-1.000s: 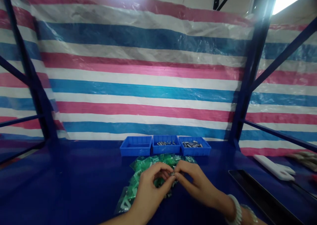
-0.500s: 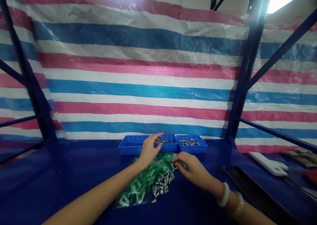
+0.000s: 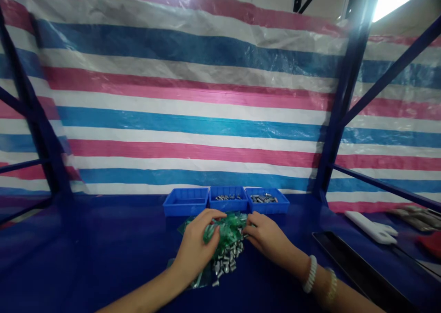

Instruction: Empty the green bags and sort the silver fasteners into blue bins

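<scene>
A heap of small clear bags with green parts (image 3: 225, 232) lies on the blue tabletop, with loose silver metal fittings (image 3: 227, 258) along its near right side. Over the left of this heap is my left hand (image 3: 198, 242), thumb and fingers apart and curved around some bags without closing on them. My right hand (image 3: 267, 232) is at the heap's right edge, its thumb and fingers pinched together. Whatever is between those fingertips is hidden.
Behind the heap stand three blue bins: the left bin (image 3: 186, 210), the middle bin (image 3: 229, 206) with small metal pieces, and the right bin (image 3: 268, 208) with metal parts. A dark flat tray (image 3: 358, 267) and a white device (image 3: 370, 228) with a cable lie right.
My left hand has come back from the middle bin and down onto the green bags. My right hand has shifted slightly and stays at the heap's right edge.
</scene>
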A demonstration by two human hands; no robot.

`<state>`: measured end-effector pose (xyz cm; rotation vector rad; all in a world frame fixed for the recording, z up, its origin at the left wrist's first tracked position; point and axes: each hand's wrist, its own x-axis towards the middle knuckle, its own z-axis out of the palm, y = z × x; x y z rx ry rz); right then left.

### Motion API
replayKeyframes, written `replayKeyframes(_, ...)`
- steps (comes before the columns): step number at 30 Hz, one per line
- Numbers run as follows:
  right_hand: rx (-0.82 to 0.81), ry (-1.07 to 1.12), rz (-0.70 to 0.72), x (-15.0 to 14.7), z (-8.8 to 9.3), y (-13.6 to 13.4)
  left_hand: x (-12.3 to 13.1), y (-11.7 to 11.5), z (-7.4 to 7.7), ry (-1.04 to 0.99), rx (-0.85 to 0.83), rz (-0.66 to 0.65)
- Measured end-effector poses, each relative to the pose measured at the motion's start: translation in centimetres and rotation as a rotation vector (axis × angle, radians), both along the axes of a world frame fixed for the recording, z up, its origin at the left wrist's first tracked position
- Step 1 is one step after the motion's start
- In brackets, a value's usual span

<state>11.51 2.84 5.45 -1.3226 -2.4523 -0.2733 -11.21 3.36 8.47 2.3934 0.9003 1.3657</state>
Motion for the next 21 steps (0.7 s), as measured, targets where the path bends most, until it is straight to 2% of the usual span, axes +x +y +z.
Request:
replayKeyframes(3,-0.011,0.004,-0.009,-0.2,-0.1,0.0,0.3,-0.5,-0.2,0.006,-0.017,-0.023)
replayKeyframes(8,-0.131,0.051,-0.059,-0.2,0.4,-0.2,0.5,-0.8,-0.7,0.004,-0.053,-0.059)
replayKeyframes(11,-0.146,0.094,-0.017,-0.1,0.8,-0.5,0.5,-0.9,-0.6,-0.01,-0.06,-0.082)
replayKeyframes(15,-0.115,0.382,0.075,-0.1,1.5,-0.8,0.7,-1.2,-0.3,-0.059,-0.114,-0.075)
replayKeyframes(18,-0.186,0.672,0.128,-0.6,2.2,-1.4,1.0,-1.7,-0.2,-0.107,-0.237,-0.094)
replayKeyframes(21,-0.184,0.763,0.236,-1.4,2.9,-2.3,1.4,-2.3,-0.3,-0.158,-0.396,-0.163)
